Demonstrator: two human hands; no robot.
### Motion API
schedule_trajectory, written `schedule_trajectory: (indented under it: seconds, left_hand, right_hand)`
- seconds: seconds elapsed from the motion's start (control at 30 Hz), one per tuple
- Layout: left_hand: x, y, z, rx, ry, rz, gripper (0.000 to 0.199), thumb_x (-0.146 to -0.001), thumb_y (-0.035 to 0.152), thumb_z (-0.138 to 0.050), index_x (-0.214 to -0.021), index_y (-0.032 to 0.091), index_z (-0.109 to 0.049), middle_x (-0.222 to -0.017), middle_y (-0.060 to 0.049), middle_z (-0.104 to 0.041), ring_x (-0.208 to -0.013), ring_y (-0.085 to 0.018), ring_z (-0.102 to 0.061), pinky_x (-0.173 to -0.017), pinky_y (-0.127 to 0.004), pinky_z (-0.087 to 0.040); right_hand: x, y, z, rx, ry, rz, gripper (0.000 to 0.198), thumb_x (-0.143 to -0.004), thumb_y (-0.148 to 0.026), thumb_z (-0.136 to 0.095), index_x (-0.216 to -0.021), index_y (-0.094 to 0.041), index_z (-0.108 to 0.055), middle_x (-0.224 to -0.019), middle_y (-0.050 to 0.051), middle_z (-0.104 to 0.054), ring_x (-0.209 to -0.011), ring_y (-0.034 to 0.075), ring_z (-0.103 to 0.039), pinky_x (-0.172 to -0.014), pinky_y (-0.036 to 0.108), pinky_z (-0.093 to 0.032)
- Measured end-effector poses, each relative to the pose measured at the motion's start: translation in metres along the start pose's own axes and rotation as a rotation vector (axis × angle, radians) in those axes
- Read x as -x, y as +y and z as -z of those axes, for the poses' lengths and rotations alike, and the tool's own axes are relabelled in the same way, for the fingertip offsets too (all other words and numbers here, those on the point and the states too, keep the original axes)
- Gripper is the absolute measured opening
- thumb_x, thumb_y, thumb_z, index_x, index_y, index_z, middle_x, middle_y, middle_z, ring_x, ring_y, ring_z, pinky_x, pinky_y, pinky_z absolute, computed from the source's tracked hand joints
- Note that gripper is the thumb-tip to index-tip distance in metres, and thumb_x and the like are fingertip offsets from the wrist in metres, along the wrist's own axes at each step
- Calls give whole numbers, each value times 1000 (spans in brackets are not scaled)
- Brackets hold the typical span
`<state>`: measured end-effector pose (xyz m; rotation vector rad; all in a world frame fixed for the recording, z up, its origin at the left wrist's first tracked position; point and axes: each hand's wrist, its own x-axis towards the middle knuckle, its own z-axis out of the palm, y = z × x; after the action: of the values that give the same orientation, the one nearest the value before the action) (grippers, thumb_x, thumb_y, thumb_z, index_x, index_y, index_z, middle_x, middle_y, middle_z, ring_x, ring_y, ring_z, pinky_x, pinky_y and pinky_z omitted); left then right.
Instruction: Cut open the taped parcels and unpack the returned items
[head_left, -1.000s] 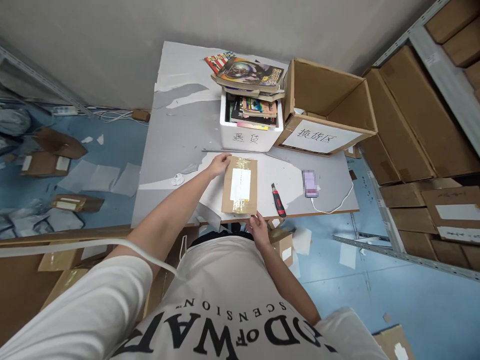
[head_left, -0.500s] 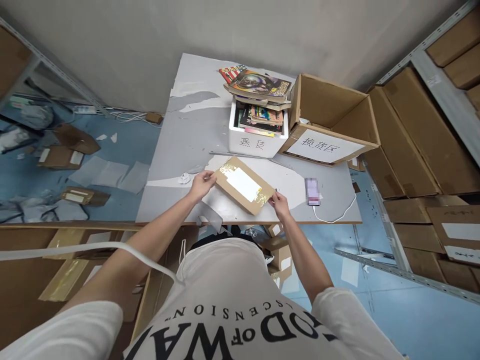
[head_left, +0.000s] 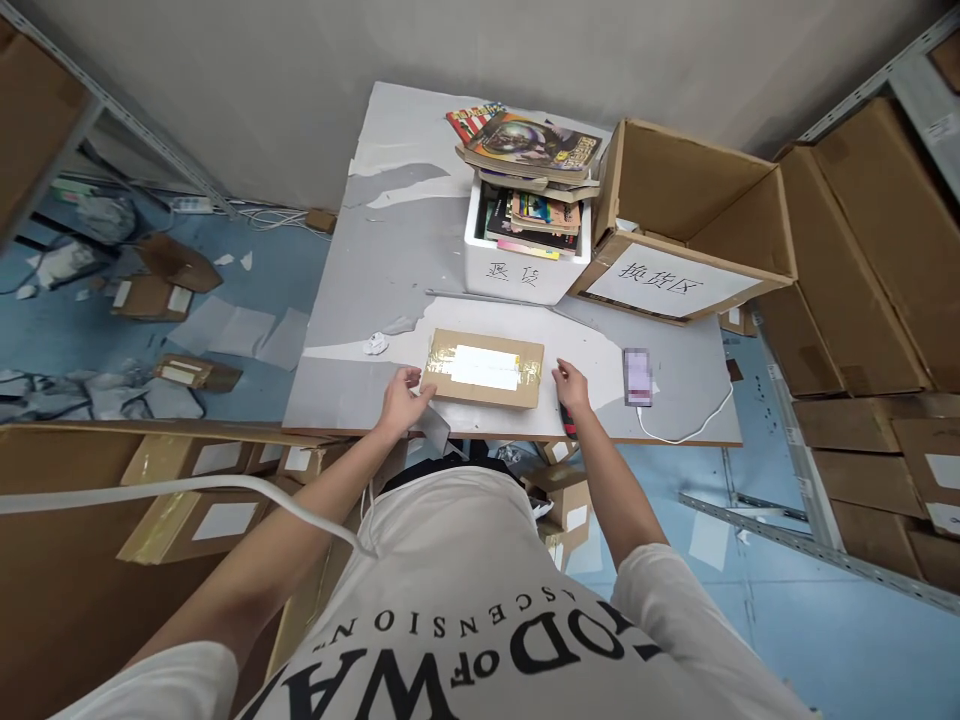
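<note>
A taped brown cardboard box point(head_left: 481, 393) with a white label lies flat near the table's front edge. Beside its left end is my left hand point(head_left: 405, 400), fingers loosely bent and apart, the thumb at the box's corner. My right hand point(head_left: 571, 385) is off the box's right end, with its fingers curled. A red-and-black handle point(head_left: 568, 422) shows under that hand, apparently held in it; most of the tool is hidden. Near my left wrist, a grey flap point(head_left: 433, 428) hangs at the table edge. Crumpled white paper point(head_left: 375, 344) lies to the left.
Behind the box stands a white foam bin point(head_left: 517, 273) stacked with books point(head_left: 532, 145). An open carton point(head_left: 701, 215) with a handwritten sign is to its right. A phone point(head_left: 638, 378) on a white cable lies at right. Shelves of cartons point(head_left: 862, 250) flank the table point(head_left: 341, 280).
The box has turned level and been lowered flat onto the table. My right hand has let go of it and drawn right; the left has loosened. The view has shifted slightly.
</note>
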<state>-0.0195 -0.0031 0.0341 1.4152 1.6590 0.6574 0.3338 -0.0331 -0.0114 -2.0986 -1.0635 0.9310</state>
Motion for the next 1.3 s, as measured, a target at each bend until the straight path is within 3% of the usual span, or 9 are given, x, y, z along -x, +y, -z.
schedule_trajectory:
  seconds: [0.1,0.17,0.27,0.4,0.53,0.67,0.9,1.3]
  left_hand:
    - [-2,10,4,-176,25,-217,63,-70,30,-62,-129,15,-45,-134,-18,-46,-128,-34,-43,-106,-47,-36]
    - [-6,19,4,-284,-25,-365,71,-68,24,-59,-136,15,-40,-146,-18,-34,-140,-36,-24,-113,-50,-24]
    - [-17,36,-2,-411,-191,-544,74,-69,21,-54,-141,17,-37,-154,-15,-24,-145,-36,-6,-115,-55,-12]
    - [-30,53,-20,-520,-345,-711,77,-73,39,-59,-142,14,-37,-155,-18,-20,-145,-38,-6,-114,-57,1]
    - [-29,55,-33,-658,-320,-736,105,-61,68,-66,-144,13,-34,-154,-22,-20,-143,-41,-12,-113,-56,6]
    - [-24,52,-35,-773,-295,-755,118,-56,80,-61,-146,10,-31,-154,-23,-21,-143,-40,-14,-113,-56,3]
    - [-22,56,-34,-876,-263,-767,116,-59,83,-54,-145,9,-32,-154,-23,-22,-143,-39,-16,-113,-56,-3]
    - [-23,51,-39,-821,-237,-750,112,-59,79,-58,-143,8,-36,-153,-23,-23,-143,-39,-15,-113,-57,-4]
  right_hand:
    - [27,31,9,450,44,-137,64,-75,-36,-66,-133,-14,-49,-127,20,-54,-122,33,-46,-100,47,-37]
    - [42,45,9,584,4,-230,72,-75,-34,-66,-140,-16,-39,-129,21,-51,-123,36,-45,-96,49,-40]
    - [53,51,6,617,-40,-244,69,-79,-24,-56,-143,-15,-33,-129,22,-49,-119,35,-48,-95,48,-41]
    - [60,40,12,352,-70,-120,69,-79,-19,-47,-146,-13,-31,-124,18,-54,-111,30,-54,-97,44,-42]
    - [82,19,23,-192,-144,-38,66,-85,-31,-39,-149,-26,-22,-101,5,-61,-71,16,-61,-71,34,-54]
    - [102,1,23,-443,-270,-7,72,-87,-47,-47,-150,-31,-17,-92,1,-58,-50,8,-54,-47,24,-49]
    - [106,-11,27,-516,-292,-29,75,-85,-50,-53,-150,-31,-21,-86,1,-57,-48,7,-53,-42,23,-48]
    - [85,-12,67,-260,-497,11,76,-84,-49,-56,-150,-28,-23,-72,-4,-53,-43,7,-49,-39,22,-45]
